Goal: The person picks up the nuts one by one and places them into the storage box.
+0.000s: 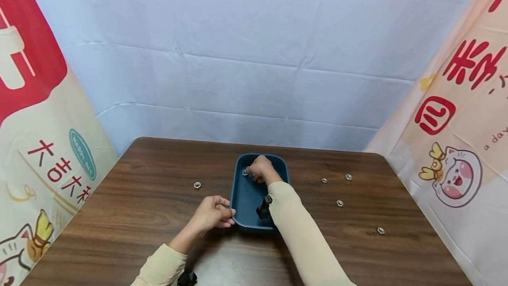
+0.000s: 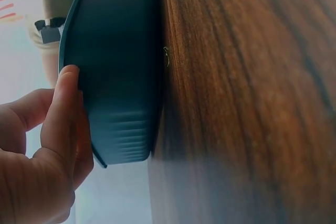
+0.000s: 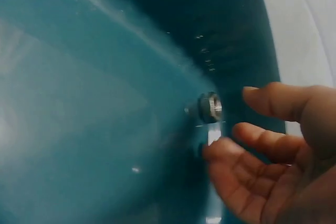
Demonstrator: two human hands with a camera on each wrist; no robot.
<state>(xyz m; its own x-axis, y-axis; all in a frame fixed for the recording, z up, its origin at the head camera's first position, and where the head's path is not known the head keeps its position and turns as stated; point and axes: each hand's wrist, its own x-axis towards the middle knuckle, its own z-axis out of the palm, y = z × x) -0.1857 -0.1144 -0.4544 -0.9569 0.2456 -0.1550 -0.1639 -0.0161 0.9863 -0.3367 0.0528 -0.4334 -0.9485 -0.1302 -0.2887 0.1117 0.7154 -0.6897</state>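
With the left hand gripping the blue tray's near-left rim at frame centre and the right hand's loosely spread fingers just beside a nut inside it, the nut could roll away if the tray jolts.

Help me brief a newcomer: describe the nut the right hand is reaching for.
On the brown table stands a dark blue tray. The nut lies inside it at the far left, by the right hand; every other nut lies on bare wood.
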